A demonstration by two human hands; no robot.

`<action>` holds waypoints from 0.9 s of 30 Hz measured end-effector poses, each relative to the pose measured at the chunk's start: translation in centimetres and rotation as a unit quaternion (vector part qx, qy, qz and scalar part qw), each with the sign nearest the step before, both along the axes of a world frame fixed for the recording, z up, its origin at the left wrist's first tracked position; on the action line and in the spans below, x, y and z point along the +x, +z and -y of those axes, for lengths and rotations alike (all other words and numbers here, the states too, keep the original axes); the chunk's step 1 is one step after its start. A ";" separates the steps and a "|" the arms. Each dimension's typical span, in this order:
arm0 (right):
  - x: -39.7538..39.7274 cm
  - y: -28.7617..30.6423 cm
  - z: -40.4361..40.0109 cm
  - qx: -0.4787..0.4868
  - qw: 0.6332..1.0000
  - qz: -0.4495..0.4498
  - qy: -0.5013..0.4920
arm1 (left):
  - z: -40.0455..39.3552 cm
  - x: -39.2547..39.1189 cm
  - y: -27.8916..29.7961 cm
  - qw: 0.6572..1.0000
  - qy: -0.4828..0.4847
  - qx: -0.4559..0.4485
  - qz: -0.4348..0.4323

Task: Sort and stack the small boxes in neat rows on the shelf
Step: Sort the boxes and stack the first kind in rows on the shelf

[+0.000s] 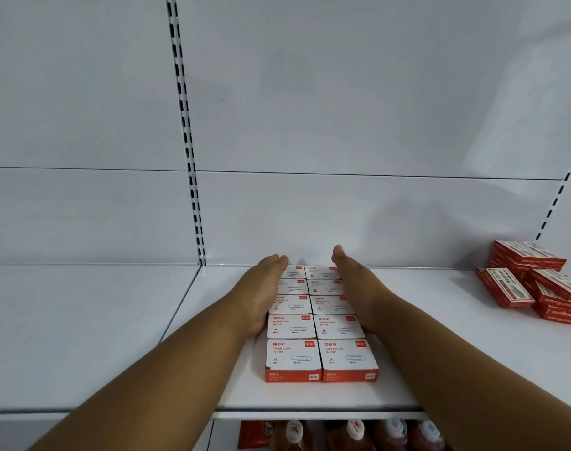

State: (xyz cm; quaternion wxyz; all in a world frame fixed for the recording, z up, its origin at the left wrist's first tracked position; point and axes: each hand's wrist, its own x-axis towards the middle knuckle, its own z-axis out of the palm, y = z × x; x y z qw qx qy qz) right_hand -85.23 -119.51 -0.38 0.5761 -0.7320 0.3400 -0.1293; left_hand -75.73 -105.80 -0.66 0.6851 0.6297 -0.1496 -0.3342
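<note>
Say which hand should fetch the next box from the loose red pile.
Right, probably. The right hand flanks the paper clip boxes on the side facing the red pile; the left hand would need to cross them.

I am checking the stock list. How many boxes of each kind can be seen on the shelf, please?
White paper clip boxes, two columns between the hands: 10
Red boxes, loose pile at right: about 9, some hidden or cut off
Total: about 19
</note>
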 end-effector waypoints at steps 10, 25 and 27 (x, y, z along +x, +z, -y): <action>-1.2 0.2 0.3 0.084 0.996 0.029 -0.007 | -0.4 0.1 -0.1 0.999 -0.014 -0.004 -0.031; -2.0 0.7 -1.3 -0.017 1.000 -0.023 -0.005 | -0.9 -0.4 -0.8 0.999 -0.006 -0.018 -0.037; -2.0 0.7 -1.3 -0.012 1.000 -0.021 -0.007 | -0.8 -0.4 -0.8 0.999 -0.008 -0.021 -0.039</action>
